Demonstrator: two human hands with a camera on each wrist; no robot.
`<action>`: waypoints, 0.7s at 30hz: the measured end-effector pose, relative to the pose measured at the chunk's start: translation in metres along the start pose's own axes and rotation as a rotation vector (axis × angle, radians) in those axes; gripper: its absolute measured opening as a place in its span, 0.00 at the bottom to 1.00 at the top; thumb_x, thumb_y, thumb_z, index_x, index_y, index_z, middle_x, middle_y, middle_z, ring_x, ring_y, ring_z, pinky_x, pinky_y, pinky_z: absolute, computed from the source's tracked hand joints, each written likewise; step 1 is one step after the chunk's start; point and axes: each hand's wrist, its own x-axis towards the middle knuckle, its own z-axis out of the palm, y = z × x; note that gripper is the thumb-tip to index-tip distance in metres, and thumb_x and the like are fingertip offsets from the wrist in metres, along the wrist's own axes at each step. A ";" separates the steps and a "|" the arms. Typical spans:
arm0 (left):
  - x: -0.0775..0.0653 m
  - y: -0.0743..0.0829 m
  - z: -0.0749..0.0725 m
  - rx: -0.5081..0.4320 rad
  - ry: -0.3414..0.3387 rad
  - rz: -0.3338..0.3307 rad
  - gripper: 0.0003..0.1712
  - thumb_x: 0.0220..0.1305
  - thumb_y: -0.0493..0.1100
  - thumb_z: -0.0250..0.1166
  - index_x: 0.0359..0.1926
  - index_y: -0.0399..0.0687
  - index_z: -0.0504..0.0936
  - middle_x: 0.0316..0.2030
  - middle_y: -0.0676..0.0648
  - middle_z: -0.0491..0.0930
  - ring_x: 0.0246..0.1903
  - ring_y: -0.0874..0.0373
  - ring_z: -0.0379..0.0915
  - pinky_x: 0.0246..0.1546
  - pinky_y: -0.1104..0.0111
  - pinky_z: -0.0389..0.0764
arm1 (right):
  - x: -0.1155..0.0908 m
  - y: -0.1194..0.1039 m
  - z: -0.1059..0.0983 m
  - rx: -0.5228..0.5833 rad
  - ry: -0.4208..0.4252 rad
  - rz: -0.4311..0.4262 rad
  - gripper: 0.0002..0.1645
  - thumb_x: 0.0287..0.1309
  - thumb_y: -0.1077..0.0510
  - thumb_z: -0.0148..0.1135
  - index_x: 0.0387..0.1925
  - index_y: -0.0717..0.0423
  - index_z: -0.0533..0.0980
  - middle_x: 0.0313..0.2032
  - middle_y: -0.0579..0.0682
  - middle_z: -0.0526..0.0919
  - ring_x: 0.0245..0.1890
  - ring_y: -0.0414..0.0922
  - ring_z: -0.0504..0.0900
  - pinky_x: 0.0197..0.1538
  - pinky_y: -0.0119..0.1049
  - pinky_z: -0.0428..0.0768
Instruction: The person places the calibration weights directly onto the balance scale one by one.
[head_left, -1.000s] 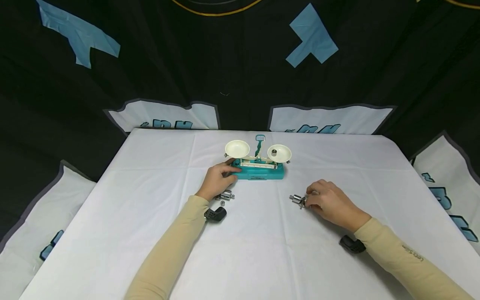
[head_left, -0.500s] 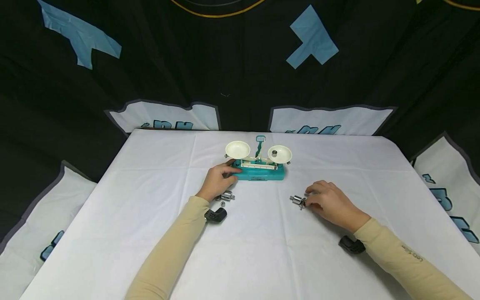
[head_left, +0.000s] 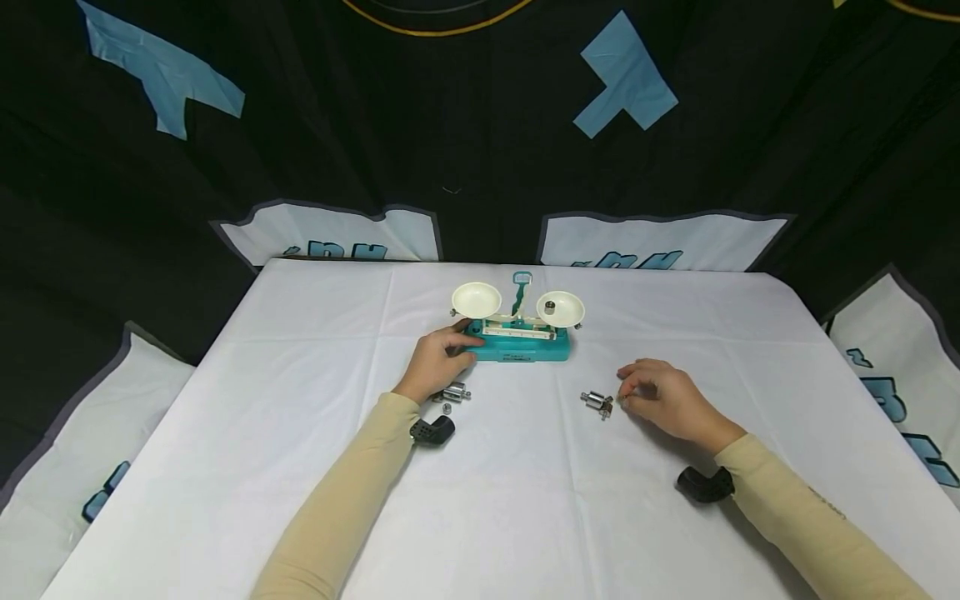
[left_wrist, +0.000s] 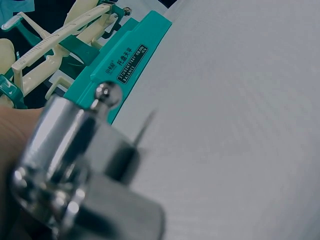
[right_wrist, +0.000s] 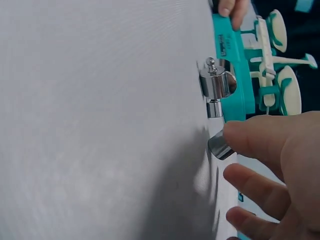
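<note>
My left hand (head_left: 437, 360) holds the left end of a teal balance scale (head_left: 517, 350) with two cream pans. A small metal weight (head_left: 550, 307) sits in its right pan (head_left: 572, 310); the left pan (head_left: 476, 297) tilts slightly. Several shiny weights (head_left: 455, 392) lie beside my left wrist, large and blurred in the left wrist view. To the right on the cloth, a cluster of metal weights (head_left: 596, 402) lies just left of my right hand (head_left: 663, 404). Between its thumb and a hidden finger, the right hand pinches a small metal weight (right_wrist: 220, 146).
A white cloth (head_left: 510, 500) with fold creases covers the table. Behind hangs a black curtain (head_left: 480, 150) with blue tape. Black wrist cameras (head_left: 432, 431) sit under both forearms.
My right hand has drawn slightly right, away from the cluster of weights, with a small weight in its fingertips. The left hand and the scale have stayed in place.
</note>
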 end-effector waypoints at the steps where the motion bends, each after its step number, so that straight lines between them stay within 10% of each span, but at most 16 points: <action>1: 0.000 0.000 0.000 0.000 -0.001 0.001 0.15 0.61 0.34 0.66 0.48 0.40 0.90 0.71 0.42 0.72 0.74 0.45 0.65 0.75 0.56 0.67 | 0.000 0.001 0.000 0.020 -0.006 0.034 0.08 0.55 0.68 0.70 0.30 0.52 0.83 0.53 0.61 0.86 0.61 0.63 0.78 0.63 0.60 0.78; 21: 0.001 -0.002 0.000 0.025 0.002 0.013 0.15 0.61 0.34 0.66 0.48 0.42 0.90 0.71 0.42 0.73 0.73 0.45 0.66 0.76 0.55 0.67 | 0.003 0.007 0.002 0.089 0.015 0.179 0.06 0.62 0.66 0.65 0.39 0.59 0.86 0.61 0.65 0.81 0.69 0.66 0.71 0.71 0.65 0.68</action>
